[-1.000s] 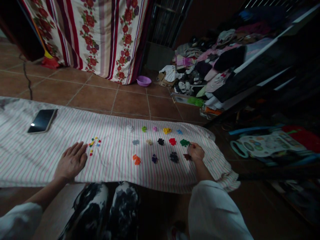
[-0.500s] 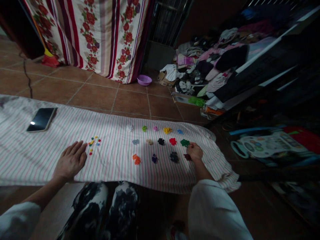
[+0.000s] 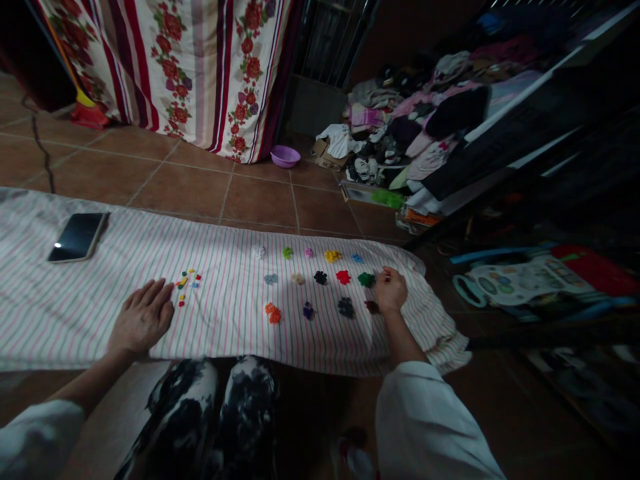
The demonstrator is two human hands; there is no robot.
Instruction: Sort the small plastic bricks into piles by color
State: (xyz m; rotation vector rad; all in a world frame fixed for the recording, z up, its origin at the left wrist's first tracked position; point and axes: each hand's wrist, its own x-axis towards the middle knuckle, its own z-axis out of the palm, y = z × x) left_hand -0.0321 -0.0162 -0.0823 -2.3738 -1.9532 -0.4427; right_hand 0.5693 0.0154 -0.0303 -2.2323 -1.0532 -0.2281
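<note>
My left hand (image 3: 144,316) lies flat on the striped cloth (image 3: 225,293), fingers stretched. Just beyond its fingertips is a loose group of small mixed-colour pieces (image 3: 183,283), red, yellow, green and blue. My right hand (image 3: 391,290) is curled with the fingertips pinched together, beside the dark green pile (image 3: 367,279). Whatever is in the pinch is too small to make out. A brown pile (image 3: 372,307) is partly hidden by that hand. Other small piles sit in rows by colour: red (image 3: 343,277), black (image 3: 321,277), yellow (image 3: 333,255), orange (image 3: 273,313), dark grey (image 3: 345,307) and purple (image 3: 309,310).
A phone (image 3: 79,237) lies on the cloth at the left. Beyond it are the tiled floor, a floral curtain (image 3: 200,80), a purple basin (image 3: 285,157) and heaped clothes (image 3: 400,127). A pale plastic toy panel (image 3: 530,283) is at the right.
My right hand has drawn slightly away from the dark green pile, its fingertips raised and still pinched. My left hand stays flat in place. The whole view has shifted slightly.
</note>
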